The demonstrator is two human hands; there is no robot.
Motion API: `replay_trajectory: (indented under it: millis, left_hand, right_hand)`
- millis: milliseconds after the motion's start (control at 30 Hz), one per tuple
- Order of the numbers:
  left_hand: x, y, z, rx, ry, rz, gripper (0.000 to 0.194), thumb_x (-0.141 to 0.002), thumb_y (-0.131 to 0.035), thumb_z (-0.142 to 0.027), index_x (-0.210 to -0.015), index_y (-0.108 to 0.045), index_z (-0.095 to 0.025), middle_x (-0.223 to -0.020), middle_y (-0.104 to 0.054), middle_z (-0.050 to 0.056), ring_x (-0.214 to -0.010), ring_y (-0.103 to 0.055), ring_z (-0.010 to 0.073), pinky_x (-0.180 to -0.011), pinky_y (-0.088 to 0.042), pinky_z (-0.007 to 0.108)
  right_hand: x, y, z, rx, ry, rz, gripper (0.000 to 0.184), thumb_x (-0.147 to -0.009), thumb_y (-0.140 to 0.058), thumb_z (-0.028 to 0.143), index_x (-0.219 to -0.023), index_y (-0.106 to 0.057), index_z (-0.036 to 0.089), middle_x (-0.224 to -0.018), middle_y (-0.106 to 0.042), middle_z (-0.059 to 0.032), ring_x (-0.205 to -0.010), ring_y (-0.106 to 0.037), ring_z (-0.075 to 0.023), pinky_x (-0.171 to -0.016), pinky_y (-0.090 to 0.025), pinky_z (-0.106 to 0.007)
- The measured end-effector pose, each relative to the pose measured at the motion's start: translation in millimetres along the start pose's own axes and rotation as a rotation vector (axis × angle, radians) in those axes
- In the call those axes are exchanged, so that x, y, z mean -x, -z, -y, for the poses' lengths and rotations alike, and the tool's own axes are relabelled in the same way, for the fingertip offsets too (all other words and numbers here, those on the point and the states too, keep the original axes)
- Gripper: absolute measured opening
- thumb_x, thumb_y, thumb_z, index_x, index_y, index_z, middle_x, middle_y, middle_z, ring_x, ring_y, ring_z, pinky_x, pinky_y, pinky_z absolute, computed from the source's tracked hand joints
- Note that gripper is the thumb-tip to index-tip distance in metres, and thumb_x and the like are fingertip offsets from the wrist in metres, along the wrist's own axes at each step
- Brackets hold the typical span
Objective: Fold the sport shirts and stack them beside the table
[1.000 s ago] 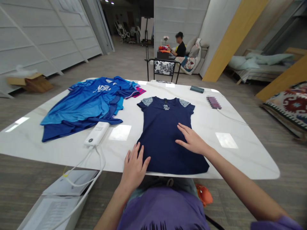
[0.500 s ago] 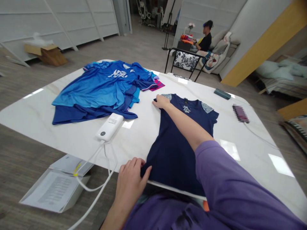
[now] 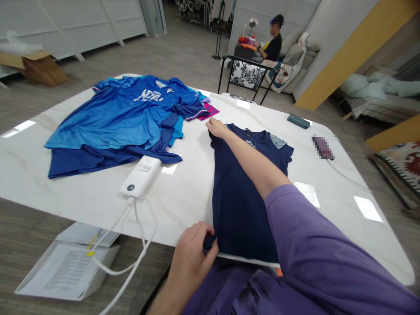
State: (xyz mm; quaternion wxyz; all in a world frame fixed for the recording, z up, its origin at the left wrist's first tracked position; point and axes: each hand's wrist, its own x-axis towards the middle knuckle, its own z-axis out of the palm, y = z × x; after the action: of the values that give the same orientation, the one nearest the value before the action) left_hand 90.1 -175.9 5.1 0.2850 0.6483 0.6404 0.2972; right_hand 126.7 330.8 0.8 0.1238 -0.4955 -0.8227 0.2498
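Observation:
A navy T-shirt [image 3: 241, 192] lies flat on the white table [image 3: 183, 192] in front of me. My left hand [image 3: 193, 253] is closed on the shirt's near left hem corner at the table's front edge. My right arm reaches across the shirt, and my right hand [image 3: 215, 127] is closed on the far left sleeve. The shirt's left side looks lifted and drawn inward along its length.
Several blue jerseys [image 3: 121, 118] are piled at the left. A white power bank [image 3: 140, 176] with a cable lies beside them. A dark case [image 3: 298, 120] and a phone [image 3: 322, 147] sit at the right. A white box [image 3: 68, 267] is on the floor; a person sits far behind.
My left hand went from lying flat on the hem to pinching its corner. My right hand crossed from the shirt's middle to its far left sleeve and gripped it. The left edge has risen.

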Motion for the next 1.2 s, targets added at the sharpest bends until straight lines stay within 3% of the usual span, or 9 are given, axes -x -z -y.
replay_trajectory:
  millis: [167,267,367,467,567,700,867,1067,1200]
  left_hand:
    - [-10,-12.3,-29,0.072,-0.316,-0.062,0.026,-0.095,-0.066,-0.006,-0.112,-0.069,-0.025,-0.102,-0.074,0.003,-0.093,-0.068,0.0231,-0.084,-0.052,0.038]
    - [-20,-25.9,-49,0.027,-0.443,0.023,0.037,-0.089,-0.069,-0.002,-0.118,-0.072,-0.025,-0.107,-0.076,0.003,-0.097,-0.069,0.0234,-0.086,-0.052,0.038]
    - [-27,-42.3,-64,-0.104,-0.481,0.203,0.03,-0.096,-0.077,-0.013,-0.123,-0.075,-0.026,-0.111,-0.078,0.003,-0.099,-0.072,0.0247,-0.088,-0.053,0.041]
    - [-31,-56.9,-70,-0.124,-0.485,0.341,0.021,-0.107,-0.079,-0.033,-0.128,-0.076,-0.028,-0.111,-0.08,0.001,-0.097,-0.074,0.0233,-0.087,-0.055,0.041]
    - [-37,-68.3,-67,-0.123,-0.471,0.227,0.023,-0.117,-0.064,-0.03,-0.137,-0.076,-0.029,-0.127,-0.082,0.004,-0.116,-0.077,0.0233,-0.1,-0.058,0.042]
    - [-44,-81.0,-54,-0.351,-0.459,0.037,0.058,-0.117,-0.06,-0.031,-0.173,-0.053,-0.02,-0.179,-0.054,0.015,-0.171,-0.046,0.0344,-0.137,-0.044,0.056]
    - [-40,-88.0,-44,-0.535,-0.506,0.154,0.082,-0.114,-0.065,-0.049,-0.186,-0.035,-0.022,-0.194,-0.029,0.011,-0.18,-0.029,0.0363,-0.144,-0.037,0.058]
    - [-50,-75.2,-41,-0.585,-0.525,0.187,0.082,-0.113,-0.065,-0.05,-0.186,-0.036,-0.027,-0.194,-0.029,0.01,-0.18,-0.03,0.0356,-0.144,-0.036,0.057]
    - [-58,-63.8,-35,-0.586,-0.574,0.221,0.08,-0.113,-0.065,-0.045,-0.185,-0.037,-0.024,-0.193,-0.031,0.012,-0.179,-0.032,0.0371,-0.142,-0.036,0.057]
  right_hand:
    - [20,58,-63,-0.826,-0.168,-0.252,0.035,-0.109,-0.056,0.062,-0.107,-0.053,0.027,-0.099,-0.068,-0.0027,-0.084,-0.068,-0.022,-0.087,-0.068,-0.045]
    - [45,92,-113,-0.972,-0.28,-0.357,0.034,-0.104,-0.058,0.06,-0.106,-0.051,0.027,-0.093,-0.064,-0.0014,-0.078,-0.065,-0.0212,-0.081,-0.067,-0.042]
    - [76,110,-157,-0.725,-0.404,-0.439,0.026,-0.103,-0.056,0.05,-0.114,-0.055,0.027,-0.098,-0.066,-0.0051,-0.092,-0.069,-0.0277,-0.09,-0.068,-0.05]
    - [103,111,-182,-0.247,-0.363,-0.529,0.037,-0.102,-0.057,0.039,-0.134,-0.061,0.02,-0.13,-0.071,-0.0185,-0.127,-0.068,-0.0366,-0.114,-0.06,-0.059]
    - [116,99,-186,0.063,-0.164,-0.453,0.053,-0.108,-0.052,0.038,-0.154,-0.064,0.016,-0.162,-0.062,-0.0227,-0.153,-0.057,-0.0401,-0.133,-0.046,-0.061]
    - [115,77,-175,0.157,0.047,-0.124,0.068,-0.116,-0.047,0.057,-0.176,-0.055,0.025,-0.186,-0.044,-0.011,-0.173,-0.041,-0.0357,-0.144,-0.033,-0.059]
    - [101,60,-175,0.228,0.029,0.058,0.086,-0.115,-0.044,0.072,-0.186,-0.04,0.022,-0.194,-0.022,-0.0104,-0.183,-0.016,-0.0353,-0.149,-0.01,-0.062]
    - [86,65,-183,0.197,0.072,0.06,0.089,-0.114,-0.041,0.077,-0.186,-0.039,0.024,-0.194,-0.025,-0.0092,-0.182,-0.018,-0.0356,-0.149,-0.008,-0.062]
    - [106,100,-219,0.183,-0.078,-0.233,0.086,-0.118,-0.03,0.073,-0.18,-0.047,0.016,-0.183,-0.045,-0.0196,-0.172,-0.039,-0.0394,-0.143,-0.028,-0.061]
